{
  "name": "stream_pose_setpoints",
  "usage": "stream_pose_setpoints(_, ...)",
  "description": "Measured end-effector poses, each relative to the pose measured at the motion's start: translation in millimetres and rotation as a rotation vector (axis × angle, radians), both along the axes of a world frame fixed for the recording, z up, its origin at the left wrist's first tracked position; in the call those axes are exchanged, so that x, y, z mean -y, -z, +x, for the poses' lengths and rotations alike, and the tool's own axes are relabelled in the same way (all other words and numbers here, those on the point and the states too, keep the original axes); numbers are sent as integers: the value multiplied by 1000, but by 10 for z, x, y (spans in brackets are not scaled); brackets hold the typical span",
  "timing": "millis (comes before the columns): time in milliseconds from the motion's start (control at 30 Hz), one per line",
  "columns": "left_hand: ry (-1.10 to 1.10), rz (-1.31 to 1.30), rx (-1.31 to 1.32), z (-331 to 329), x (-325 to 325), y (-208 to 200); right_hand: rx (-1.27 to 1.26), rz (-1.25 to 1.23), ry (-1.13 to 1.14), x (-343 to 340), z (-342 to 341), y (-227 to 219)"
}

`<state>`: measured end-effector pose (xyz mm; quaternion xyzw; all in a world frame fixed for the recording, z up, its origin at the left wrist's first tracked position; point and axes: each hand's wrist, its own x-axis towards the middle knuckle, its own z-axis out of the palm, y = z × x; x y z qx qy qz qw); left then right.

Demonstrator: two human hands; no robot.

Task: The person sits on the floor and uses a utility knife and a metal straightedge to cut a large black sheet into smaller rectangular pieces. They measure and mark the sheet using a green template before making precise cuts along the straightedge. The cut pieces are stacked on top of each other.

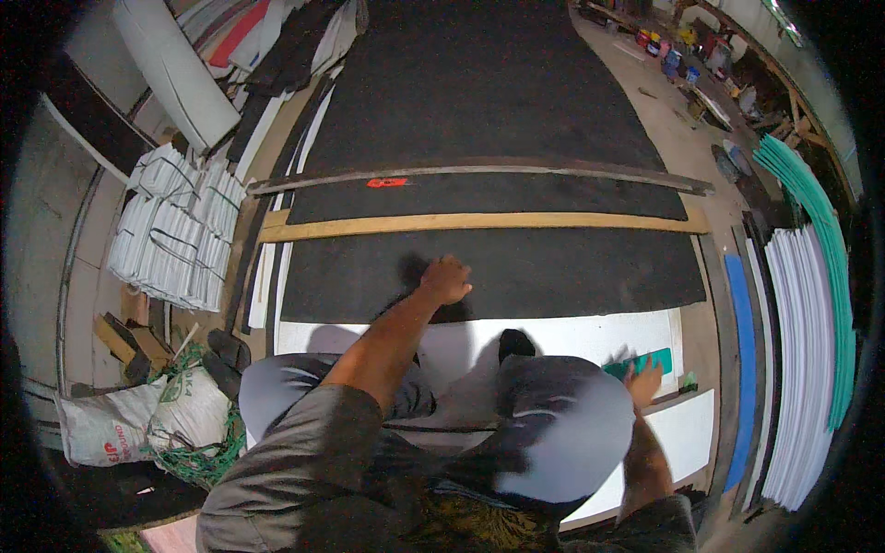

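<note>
your left hand: over the near part of the black sheet, fingers bent and bunched; you cannot tell from this view whether anything is pinched beneath them.

your right hand: at the green block, fingers overlapping its near side; how firmly they close on it, you cannot tell.

green block: flat, on the white panel, close to that panel's right edge, beyond your knee.

black sheet: one, broad, running away from you; its near edge lies along the white panel.

tan wooden strip: one, laid crosswise over the sheet, past both its side edges, farther out than your left hand.

dark bar: one, crosswise beyond the strip.

red item: one, small, on the sheet between bar and strip, toward the sheet's left edge.

to your left: tied bundles of white strips; a white sack beside green netting.

to your right: one blue strip; a stack of white lengths; green lengths outermost, bowed.
</note>
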<state>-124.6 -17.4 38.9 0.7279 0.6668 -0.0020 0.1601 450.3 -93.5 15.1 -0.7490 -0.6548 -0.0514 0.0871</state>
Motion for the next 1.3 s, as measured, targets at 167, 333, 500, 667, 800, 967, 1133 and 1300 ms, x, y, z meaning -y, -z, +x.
stream_pose_setpoints(167,-85,-17,-69,-232,-431,34,53,-77,-633,-2006,-1142,-700)
stream_pose_setpoints(333,-164,77,-107,-752,-943,413,246,-295,-1000,-3205,-2734,-1037)
stream_pose_setpoints(500,-140,107,-418,-822,-1428,553,378,-362,-1041,-3794,-3411,-281)
stream_pose_setpoints(667,-96,22,-457,-1018,-1651,661,390,-281,-1010,-4021,-3427,399)
stream_pose_setpoints(800,-100,52,-443,-1174,-1656,825,427,-181,-1206,-4200,-3409,311)
stream_pose_setpoints(967,-204,250,-454,-1121,-1705,1019,396,-94,-1088,-4136,-3384,332)
stream_pose_setpoints(1133,-256,173,-421,-1078,-1738,868,507,-283,-967,-4250,-3343,255)
stream_pose_setpoints(1300,-202,168,-451,-1123,-1608,645,615,-281,-1040,-4113,-3240,-153)
